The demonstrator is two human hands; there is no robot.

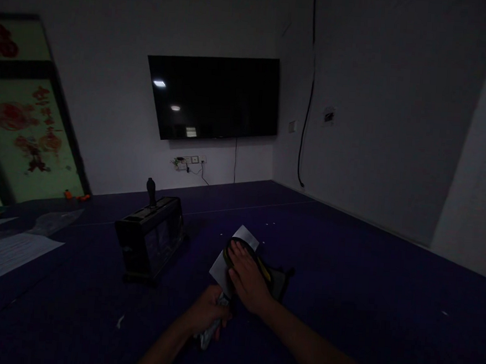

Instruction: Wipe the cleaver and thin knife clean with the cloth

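Observation:
My right hand point(247, 276) lies flat, fingers stretched out, on top of a dark round object with a black and yellow rim point(262, 265) that rests on a white sheet of paper point(243, 238) on the dark blue floor. My left hand point(207, 311) is closed around a pale, crumpled silvery thing point(208, 335) just below the sheet; what it is I cannot make out in the dim light.
A black boxy device with an upright handle point(151, 236) stands to the left of my hands. White sheets point(5, 251) lie at the far left. A dark wall-mounted TV point(215, 97), wall sockets point(190, 160) and a hanging cable point(305, 125) are behind.

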